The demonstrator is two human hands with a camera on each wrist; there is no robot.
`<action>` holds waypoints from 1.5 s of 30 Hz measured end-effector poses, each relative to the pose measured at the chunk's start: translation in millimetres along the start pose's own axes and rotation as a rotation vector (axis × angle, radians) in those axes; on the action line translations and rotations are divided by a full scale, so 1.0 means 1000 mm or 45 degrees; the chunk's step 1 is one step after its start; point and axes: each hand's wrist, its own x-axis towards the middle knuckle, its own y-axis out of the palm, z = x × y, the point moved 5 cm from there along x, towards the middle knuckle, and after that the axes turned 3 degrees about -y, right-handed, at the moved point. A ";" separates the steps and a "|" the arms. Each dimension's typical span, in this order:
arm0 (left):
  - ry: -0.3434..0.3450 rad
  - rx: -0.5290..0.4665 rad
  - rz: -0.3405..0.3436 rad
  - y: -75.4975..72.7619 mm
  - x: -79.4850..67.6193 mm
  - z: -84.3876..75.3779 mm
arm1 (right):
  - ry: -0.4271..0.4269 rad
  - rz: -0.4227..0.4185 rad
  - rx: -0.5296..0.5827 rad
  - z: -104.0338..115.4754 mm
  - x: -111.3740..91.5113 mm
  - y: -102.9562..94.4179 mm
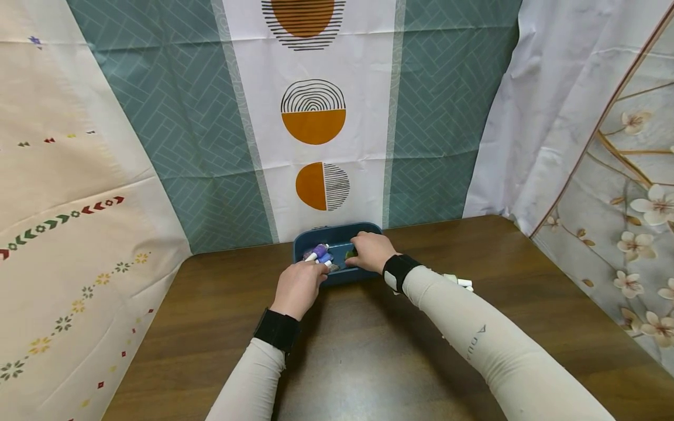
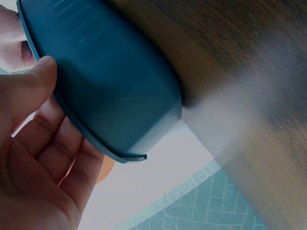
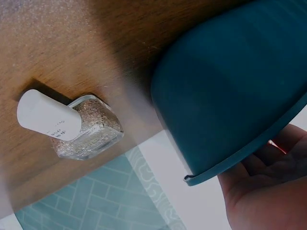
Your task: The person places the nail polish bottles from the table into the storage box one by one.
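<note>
1. Might tip blue bin (image 1: 337, 234) if leaning on near rim w/ L hand (image 1: 300, 287).
2. Could drop dark green item (image 1: 350, 253), in bin's R half, if pinching loosely.
3. Could knock glitter bottle (image 3: 98, 125), beside bin, if swinging R hand (image 1: 372, 251) wide.
4. Outstretched fwd, backs up; apparently pinching dark green item w/ R; at rim w/ L, can't tell if gripping.

The teal plastic bin (image 1: 334, 235) stands upright at the twelve o'clock edge of the counter (image 1: 337, 351), its corners rounded, its rim having a thin lip. Inside, toward nine o'clock, small purple and blue nail polish bottles (image 1: 320, 251) with white caps lie close together. Toward three o'clock is a dark green item (image 1: 351, 252), partly hidden.
</note>
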 end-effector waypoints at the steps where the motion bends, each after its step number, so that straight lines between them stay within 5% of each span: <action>1: 0.000 0.001 0.000 0.000 0.000 0.000 | -0.002 0.000 0.004 0.000 -0.001 0.000; 31: 0.009 -0.025 0.021 0.004 -0.002 -0.006 | 0.041 0.054 0.053 -0.001 -0.009 -0.001; 45: -0.015 -0.019 0.039 -0.003 0.001 0.000 | -0.037 -0.157 0.120 -0.015 -0.021 -0.016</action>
